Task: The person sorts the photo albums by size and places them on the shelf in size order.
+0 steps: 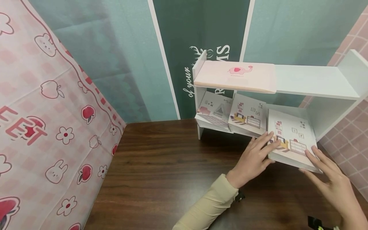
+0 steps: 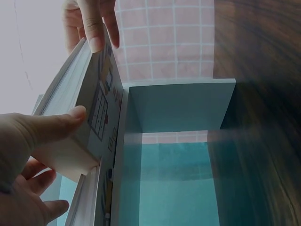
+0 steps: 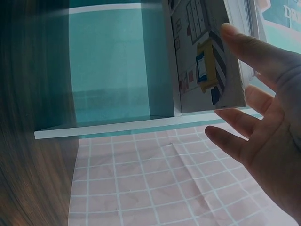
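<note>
A thick white book (image 1: 290,137) with a printed room scene lies slanted at the right end of the lower shelf, its near edge jutting out past the board. My left hand (image 1: 254,156) holds its left near corner, fingers on the cover and thumb at the front edge. At the right near corner is my right hand (image 1: 330,179), fingertips along the side and thumb under the front edge. The right wrist view shows this thumb (image 3: 247,44) against the book's printed underside (image 3: 202,61). Two similar books, one in the middle (image 1: 248,111) and one at the left (image 1: 215,110), lie beside it.
The small white shelf (image 1: 310,76) stands on a dark wooden table (image 1: 155,166). On its upper board lies a pink book with an elephant (image 1: 235,75). A pink tiled surface (image 1: 349,140) borders the right, and a patterned pink cloth (image 1: 66,127) hangs at the left.
</note>
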Tool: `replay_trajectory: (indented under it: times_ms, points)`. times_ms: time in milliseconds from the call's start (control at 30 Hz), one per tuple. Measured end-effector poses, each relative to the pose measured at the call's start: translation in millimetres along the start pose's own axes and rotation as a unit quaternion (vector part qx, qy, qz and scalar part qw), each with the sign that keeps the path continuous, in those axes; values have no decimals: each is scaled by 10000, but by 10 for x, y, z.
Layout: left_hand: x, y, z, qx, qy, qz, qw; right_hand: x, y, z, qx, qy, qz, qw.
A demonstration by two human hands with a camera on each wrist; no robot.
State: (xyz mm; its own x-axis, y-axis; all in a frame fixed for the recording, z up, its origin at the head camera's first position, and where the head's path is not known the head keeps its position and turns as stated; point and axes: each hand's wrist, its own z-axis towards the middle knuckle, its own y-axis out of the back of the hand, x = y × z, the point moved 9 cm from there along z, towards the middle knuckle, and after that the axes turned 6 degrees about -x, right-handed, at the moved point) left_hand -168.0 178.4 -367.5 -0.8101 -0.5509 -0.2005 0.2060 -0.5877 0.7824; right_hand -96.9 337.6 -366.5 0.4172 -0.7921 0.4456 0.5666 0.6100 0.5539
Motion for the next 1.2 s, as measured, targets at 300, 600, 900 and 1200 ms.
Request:
replay_trajectory:
  times_ms: [300,600,900,1200]
  points:
    - [29,-33,39,53,0,319,9995,-16,-25,42,-262,257,-8,9993]
    - [51,-75,64,200,64,569,9982,-39,-50,69,-328,283,38,9991]
    - [76,-101,98,297,84,897,9955,-48,-71,108,-386,310,40,9988]
    - [95,-111,135,364,65,1117,9931,-90,-95,136,-376,222,42,9990]
